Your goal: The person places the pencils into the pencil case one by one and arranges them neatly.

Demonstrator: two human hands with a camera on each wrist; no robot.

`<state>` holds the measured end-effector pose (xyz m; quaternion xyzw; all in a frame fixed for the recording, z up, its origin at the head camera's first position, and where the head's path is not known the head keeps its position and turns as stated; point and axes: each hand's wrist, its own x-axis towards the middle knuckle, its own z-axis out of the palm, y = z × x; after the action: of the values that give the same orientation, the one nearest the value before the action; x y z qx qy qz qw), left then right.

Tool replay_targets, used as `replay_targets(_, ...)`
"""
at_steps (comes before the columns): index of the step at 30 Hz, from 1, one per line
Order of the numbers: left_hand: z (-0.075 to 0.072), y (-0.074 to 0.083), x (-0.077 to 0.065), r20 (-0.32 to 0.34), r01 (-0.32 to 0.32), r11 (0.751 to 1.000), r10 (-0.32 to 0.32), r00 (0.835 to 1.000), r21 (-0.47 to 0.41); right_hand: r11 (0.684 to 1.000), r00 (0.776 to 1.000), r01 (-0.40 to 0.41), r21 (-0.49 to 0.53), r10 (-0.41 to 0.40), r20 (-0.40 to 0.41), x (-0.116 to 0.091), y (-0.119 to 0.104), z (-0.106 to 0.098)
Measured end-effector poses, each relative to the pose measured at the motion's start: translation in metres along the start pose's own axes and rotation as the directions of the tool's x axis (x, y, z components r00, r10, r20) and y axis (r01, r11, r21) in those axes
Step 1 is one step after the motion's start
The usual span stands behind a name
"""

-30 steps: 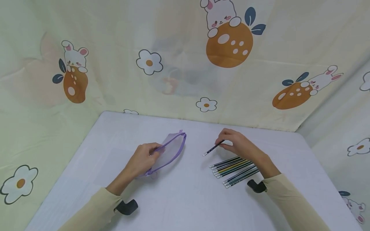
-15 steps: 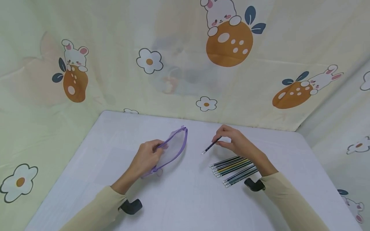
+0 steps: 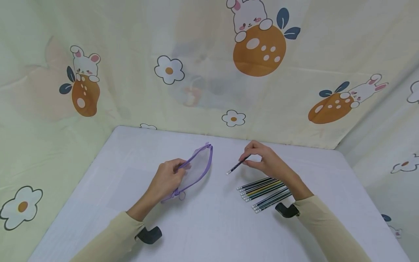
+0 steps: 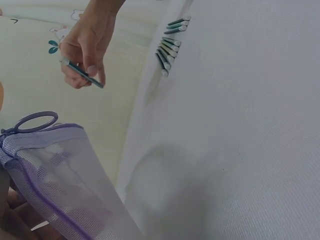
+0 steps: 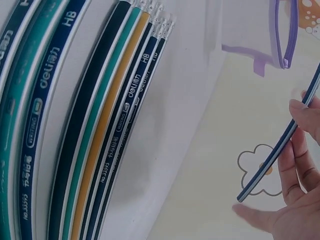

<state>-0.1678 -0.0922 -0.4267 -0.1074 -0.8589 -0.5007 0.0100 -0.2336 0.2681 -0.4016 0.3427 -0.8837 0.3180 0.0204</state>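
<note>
My left hand (image 3: 167, 178) grips the side of a purple mesh zip pouch (image 4: 75, 175), its zipped mouth spread apart toward the right. A round pull ring (image 4: 37, 121) hangs at one end of the zip. To the right, my right hand (image 3: 265, 158) pinches a dark blue, white-striped pencil (image 5: 280, 142) between thumb and fingers, raised over the table. Its white eraser end points down and left toward the pouch. Several more pencils (image 3: 262, 187) in black, green, blue and yellow lie side by side below the right hand, partly hidden by that wrist.
The white table (image 3: 209, 233) ends at a patterned curtain (image 3: 196, 98) at the back and sides. A black wrist camera (image 3: 150, 235) sits under the left cuff and another black camera (image 3: 286, 210) under the right cuff, close to the lying pencils.
The left hand and pouch have shifted slightly right and away, and the pouch mouth looks wider. My right hand has moved a little left with the pencil. The lying pencils have stayed put.
</note>
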Motion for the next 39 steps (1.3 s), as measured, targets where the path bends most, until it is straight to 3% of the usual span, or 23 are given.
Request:
replay_targets(12, 0.006, 0.006, -0.001, -0.035, 0.018, 1.0, -0.018, 0.999, -0.014, 1.0, 0.999, 0.013, -0.021, -0.014, -0.043, 0.006, -0.013, 0.003)
replay_targets(28, 0.007, 0.01, -0.002, -0.033, 0.051, 0.999, -0.051, 0.998, 0.002, 0.994, 0.998, 0.017, -0.11, -0.024, -0.062, 0.033, -0.037, 0.016)
replay_targets(39, 0.006, 0.01, -0.001, -0.029, 0.058, 0.998, -0.058, 0.998, -0.014, 0.967, 0.986, 0.128, -0.222, -0.148, -0.073, 0.051, -0.042, 0.025)
